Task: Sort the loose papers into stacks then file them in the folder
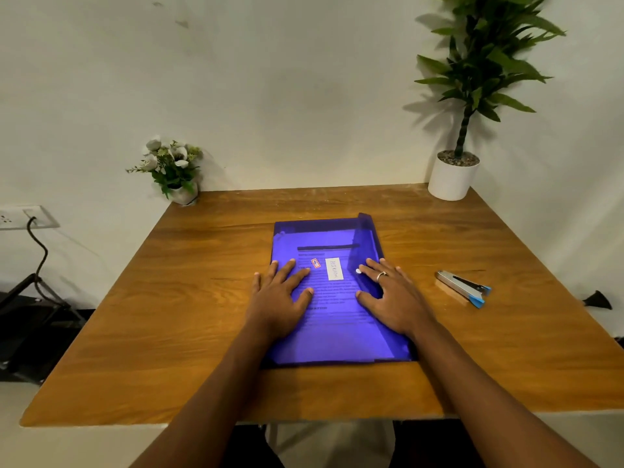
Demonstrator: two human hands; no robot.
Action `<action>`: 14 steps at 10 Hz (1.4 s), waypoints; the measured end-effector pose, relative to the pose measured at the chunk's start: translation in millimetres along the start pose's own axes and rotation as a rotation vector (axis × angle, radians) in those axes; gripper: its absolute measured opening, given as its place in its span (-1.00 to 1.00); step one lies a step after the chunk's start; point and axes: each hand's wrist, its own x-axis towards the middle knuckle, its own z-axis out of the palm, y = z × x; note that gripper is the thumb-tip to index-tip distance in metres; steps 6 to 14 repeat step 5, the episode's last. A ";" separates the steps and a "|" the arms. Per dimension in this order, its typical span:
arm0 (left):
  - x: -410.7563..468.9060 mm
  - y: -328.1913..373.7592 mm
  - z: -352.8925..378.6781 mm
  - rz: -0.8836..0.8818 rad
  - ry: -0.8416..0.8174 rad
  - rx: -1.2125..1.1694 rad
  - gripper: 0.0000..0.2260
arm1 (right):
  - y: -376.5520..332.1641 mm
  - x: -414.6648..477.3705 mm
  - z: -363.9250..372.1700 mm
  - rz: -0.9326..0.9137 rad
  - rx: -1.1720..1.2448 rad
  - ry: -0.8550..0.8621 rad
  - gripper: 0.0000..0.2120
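Observation:
A translucent blue folder lies flat in the middle of the wooden table. Printed papers show through its cover, along with a white label and a small red sticker. Its flap is folded over along the right side, with a white snap button near my right fingertips. My left hand rests flat on the folder's left part, fingers spread. My right hand, with a ring on one finger, presses flat on the flap at the right.
A stapler with blue ends lies on the table to the right of the folder. A small flower pot stands at the back left corner, a tall potted plant at the back right. A wall socket with a cable is at left.

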 end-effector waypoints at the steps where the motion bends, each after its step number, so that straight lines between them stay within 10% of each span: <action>1: 9.7 -0.3 -0.6 0.010 -0.021 0.044 -0.52 | 5.7 12.4 2.6 -0.012 0.000 0.007 -0.36; 14: 37.5 22.3 -48.5 -0.092 -0.097 -0.050 -0.70 | -25.1 30.9 -44.7 0.154 0.113 -0.069 -0.44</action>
